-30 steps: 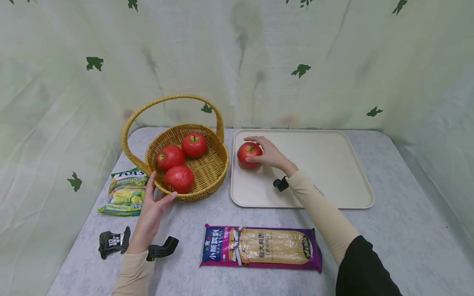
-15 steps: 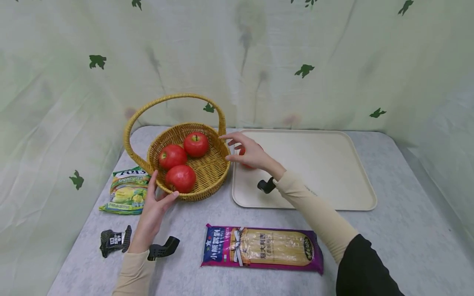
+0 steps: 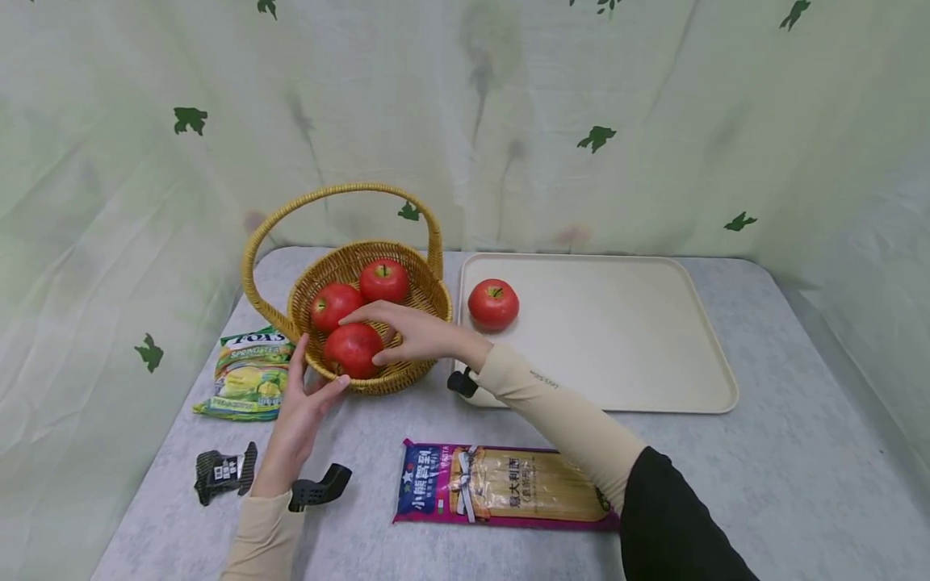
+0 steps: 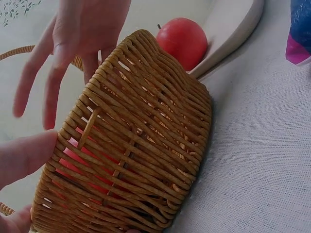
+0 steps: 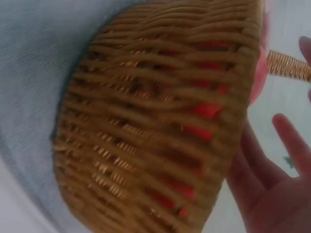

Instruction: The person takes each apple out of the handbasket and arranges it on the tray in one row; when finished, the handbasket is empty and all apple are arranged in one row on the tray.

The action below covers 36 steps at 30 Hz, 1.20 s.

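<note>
In the head view a wicker basket (image 3: 414,343) with a tall arched handle (image 3: 340,190) holds three red apples, a front one (image 3: 352,349), a left one (image 3: 336,305) and a back one (image 3: 384,280). My left hand (image 3: 294,424) holds the basket's near left rim, thumb and forefinger spread along it. Over the basket reaches my right hand (image 3: 417,332), thumb and fingers parted about the front apple; contact cannot be told. The left wrist view has the right hand (image 4: 87,34) with extended fingers above the rim. Another apple (image 3: 493,305) lies on the beige tray (image 3: 617,339).
A purple spaghetti packet (image 3: 501,486) lies at the front, partly under the right forearm. Left of the basket is a green and yellow sweets bag (image 3: 250,379). A small black wrapped packet (image 3: 221,474) sits near the left wrist. A patterned curtain (image 3: 523,121) hangs behind the table.
My right hand has moved left from the tray's apple, across the basket rim, to the front apple in the basket. That tray apple stayed put. My left hand keeps its place on the rim.
</note>
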Motion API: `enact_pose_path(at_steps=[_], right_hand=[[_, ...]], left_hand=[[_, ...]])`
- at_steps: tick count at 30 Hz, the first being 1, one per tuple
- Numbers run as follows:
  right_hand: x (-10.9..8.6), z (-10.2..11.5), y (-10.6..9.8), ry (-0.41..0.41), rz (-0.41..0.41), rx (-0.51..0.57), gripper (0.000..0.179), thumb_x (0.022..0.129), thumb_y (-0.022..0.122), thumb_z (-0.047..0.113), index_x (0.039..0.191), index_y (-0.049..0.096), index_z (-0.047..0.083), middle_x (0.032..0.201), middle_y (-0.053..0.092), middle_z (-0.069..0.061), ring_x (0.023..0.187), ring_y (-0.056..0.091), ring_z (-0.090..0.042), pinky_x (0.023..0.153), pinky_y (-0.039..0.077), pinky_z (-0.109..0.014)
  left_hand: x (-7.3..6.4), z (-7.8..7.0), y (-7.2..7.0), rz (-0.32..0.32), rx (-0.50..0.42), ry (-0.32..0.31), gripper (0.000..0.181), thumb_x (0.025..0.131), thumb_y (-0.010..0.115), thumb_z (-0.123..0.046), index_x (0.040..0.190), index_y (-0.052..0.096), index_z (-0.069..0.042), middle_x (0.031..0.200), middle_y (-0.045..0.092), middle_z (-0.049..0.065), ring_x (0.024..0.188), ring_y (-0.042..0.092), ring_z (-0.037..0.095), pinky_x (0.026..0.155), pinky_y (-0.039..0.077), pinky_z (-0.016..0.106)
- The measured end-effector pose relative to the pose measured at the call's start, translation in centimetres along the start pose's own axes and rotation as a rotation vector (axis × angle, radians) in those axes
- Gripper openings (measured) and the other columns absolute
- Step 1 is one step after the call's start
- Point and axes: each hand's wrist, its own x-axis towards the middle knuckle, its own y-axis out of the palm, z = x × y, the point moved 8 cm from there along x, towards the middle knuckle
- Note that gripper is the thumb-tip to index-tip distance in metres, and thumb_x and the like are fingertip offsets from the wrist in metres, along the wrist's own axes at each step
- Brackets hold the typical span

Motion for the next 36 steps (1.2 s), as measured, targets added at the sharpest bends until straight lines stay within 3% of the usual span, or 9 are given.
enact_pose_path(at_steps=[5, 12, 21, 26, 29, 36], right_hand=[[1.5, -0.1, 1.4, 0.07, 0.087, -0.17, 0.06, 0.09, 0.067, 0.022, 0.145, 0.042, 0.021, 0.145, 0.038, -0.001, 0.129, 0.035, -0.011, 0.103, 0.034, -0.026], [2.5, -0.6, 2.7, 0.149, 0.179, -0.302, 0.054, 0.093, 0.063, 0.028, 0.143, 0.045, 0.029, 0.15, 0.03, -0.005, 0.132, 0.034, -0.017, 0.104, 0.034, -0.033], [2.2, -2.3, 2.1, 0.22, 0.089, -0.263, 0.046, 0.09, 0.066, 0.036, 0.133, 0.05, 0.03, 0.138, 0.036, -0.004, 0.115, 0.047, -0.019, 0.098, 0.04, -0.033], [1.8, -3.3, 1.5, 0.281, 0.078, -0.265, 0.049, 0.095, 0.06, 0.034, 0.14, 0.042, 0.033, 0.136, 0.034, -0.006, 0.107, 0.051, -0.024, 0.098, 0.041, -0.037], [1.6, -3.7, 1.3, 0.293, 0.081, -0.247, 0.053, 0.095, 0.059, 0.031, 0.145, 0.039, 0.032, 0.139, 0.032, -0.007, 0.11, 0.05, -0.025, 0.098, 0.041, -0.04], [1.4, -4.2, 1.1, 0.316, 0.036, -0.208, 0.064, 0.086, 0.072, 0.032, 0.142, 0.041, 0.028, 0.145, 0.034, -0.005, 0.123, 0.044, -0.021, 0.103, 0.035, -0.042]], left_hand=[[0.0, 0.0, 0.0, 0.002, -0.002, -0.002, 0.09, 0.095, 0.06, -0.012, 0.153, -0.006, -0.037, 0.156, -0.019, 0.0, 0.142, 0.007, 0.038, 0.109, 0.025, 0.05], [0.0, 0.0, 0.0, 0.006, -0.014, 0.004, 0.088, 0.096, 0.057, -0.01, 0.153, -0.005, -0.038, 0.156, -0.018, -0.002, 0.142, 0.009, 0.035, 0.109, 0.025, 0.049], [0.0, 0.0, 0.0, -0.003, -0.003, -0.003, 0.088, 0.096, 0.057, -0.008, 0.153, -0.005, -0.038, 0.156, -0.018, -0.002, 0.142, 0.011, 0.036, 0.109, 0.026, 0.047], [0.0, -0.1, 0.0, -0.006, -0.009, 0.003, 0.088, 0.096, 0.056, -0.007, 0.153, -0.005, -0.037, 0.156, -0.018, -0.002, 0.142, 0.01, 0.036, 0.109, 0.027, 0.045], [-0.1, -0.1, 0.1, -0.001, -0.008, 0.007, 0.089, 0.096, 0.057, -0.008, 0.153, -0.005, -0.037, 0.156, -0.017, -0.002, 0.142, 0.012, 0.035, 0.106, 0.032, 0.039], [-0.1, 0.0, 0.0, -0.003, -0.004, 0.006, 0.089, 0.096, 0.058, -0.01, 0.153, -0.005, -0.037, 0.156, -0.017, -0.003, 0.142, 0.014, 0.034, 0.108, 0.029, 0.043]])
